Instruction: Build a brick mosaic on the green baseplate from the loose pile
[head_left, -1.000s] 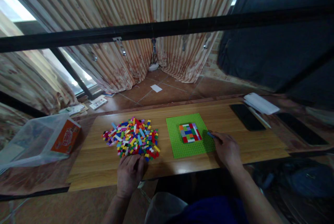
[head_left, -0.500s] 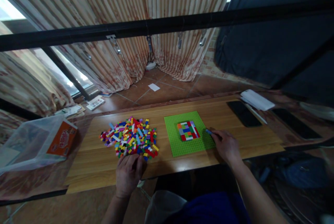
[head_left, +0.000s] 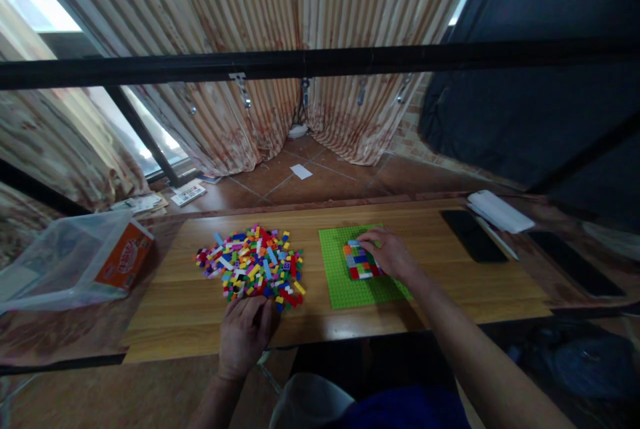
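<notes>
On the green baseplate (head_left: 336, 289) sits a flat block of colourful toy bricks (head_left: 361, 268), partly covered by my right hand (head_left: 393, 252). Between that hand's thumb and fingertips is a small light blue toy brick (head_left: 353, 243), at the far edge of the block. Whether it is pressed down there I cannot tell. My left hand (head_left: 245, 332) rests at the table's near edge with curled fingers, against the near side of a heap of loose toy bricks (head_left: 257, 262). Its fingertips are hidden, so anything inside them does not show.
A clear plastic bin (head_left: 65, 262) with an orange label stands left of the wooden table (head_left: 170, 309). To the right lie a dark phone-like slab (head_left: 473, 234), a pen (head_left: 497, 239) and a white case (head_left: 500, 210). A black rail (head_left: 340, 62) crosses beyond the table.
My right hand has moved left from the baseplate's right edge to the brick block, carrying the light blue brick. The left hand stays by the heap. The view has shifted slightly.
</notes>
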Available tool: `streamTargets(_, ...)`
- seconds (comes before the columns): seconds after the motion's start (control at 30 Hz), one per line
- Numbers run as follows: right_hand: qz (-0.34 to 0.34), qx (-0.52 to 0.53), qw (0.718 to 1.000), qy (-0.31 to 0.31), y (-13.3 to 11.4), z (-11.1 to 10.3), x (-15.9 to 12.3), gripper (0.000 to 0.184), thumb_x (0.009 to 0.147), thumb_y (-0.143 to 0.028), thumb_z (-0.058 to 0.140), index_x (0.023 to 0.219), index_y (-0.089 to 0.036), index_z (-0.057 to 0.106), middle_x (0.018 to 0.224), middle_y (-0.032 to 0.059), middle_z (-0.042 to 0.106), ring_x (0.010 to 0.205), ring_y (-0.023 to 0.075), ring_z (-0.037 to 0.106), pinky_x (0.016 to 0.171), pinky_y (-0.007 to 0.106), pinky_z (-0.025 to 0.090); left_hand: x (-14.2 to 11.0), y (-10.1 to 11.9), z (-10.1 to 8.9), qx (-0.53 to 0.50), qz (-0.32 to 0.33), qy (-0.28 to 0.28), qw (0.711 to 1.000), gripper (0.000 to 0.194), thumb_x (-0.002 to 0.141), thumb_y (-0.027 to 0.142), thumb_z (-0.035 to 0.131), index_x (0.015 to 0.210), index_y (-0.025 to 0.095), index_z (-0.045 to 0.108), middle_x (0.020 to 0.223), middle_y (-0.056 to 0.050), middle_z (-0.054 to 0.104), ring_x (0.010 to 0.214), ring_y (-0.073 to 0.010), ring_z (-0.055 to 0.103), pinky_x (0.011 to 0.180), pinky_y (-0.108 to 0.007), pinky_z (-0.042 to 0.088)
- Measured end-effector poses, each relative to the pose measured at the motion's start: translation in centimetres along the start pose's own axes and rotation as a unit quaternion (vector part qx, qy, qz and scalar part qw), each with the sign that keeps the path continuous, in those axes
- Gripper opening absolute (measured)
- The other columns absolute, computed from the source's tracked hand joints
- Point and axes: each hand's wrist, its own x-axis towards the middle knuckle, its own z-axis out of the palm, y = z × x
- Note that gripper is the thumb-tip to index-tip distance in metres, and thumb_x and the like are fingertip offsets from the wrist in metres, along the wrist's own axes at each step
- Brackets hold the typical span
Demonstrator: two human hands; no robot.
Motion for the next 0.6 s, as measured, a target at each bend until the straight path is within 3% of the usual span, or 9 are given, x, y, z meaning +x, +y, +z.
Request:
streamTargets(0.27, -0.029, -0.006, 0.996, -0.085, 1.3, 0.4, 1.3, 0.018, 0.087, -0.029, 0.057, 0.085, -0.025, 0.074, 0.089, 0.0034, 0.07, 0.087, 0.0205, 0.062, 0.086, 0.037, 0.046, 0.0, 0.2, 0.0, 0.008, -0.009, 0.002, 1.0, 0.007, 0.09, 0.024, 0.055, 0.084, 0.021, 0.057, 0.073, 0.0, 0.067, 0.069, -0.0156, 0.061, 0.077, -0.034, 0.044)
streamTargets(0.6, -0.046, 0.01, 0.993, -0.11, 1.6, 0.1, 1.7, 0.018, 0.085, -0.032, 0.058, 0.083, -0.024, 0.074, 0.087, 0.0037, 0.07, 0.084, 0.0201, 0.062, 0.082, 0.036, 0.047, 0.0, 0.4, -0.1, 0.014, -0.011, 0.009, 1.0, 0.008, 0.089, 0.025, 0.055, 0.084, 0.02, 0.058, 0.073, 0.001, 0.067, 0.069, -0.0153, 0.062, 0.08, -0.034, 0.045)
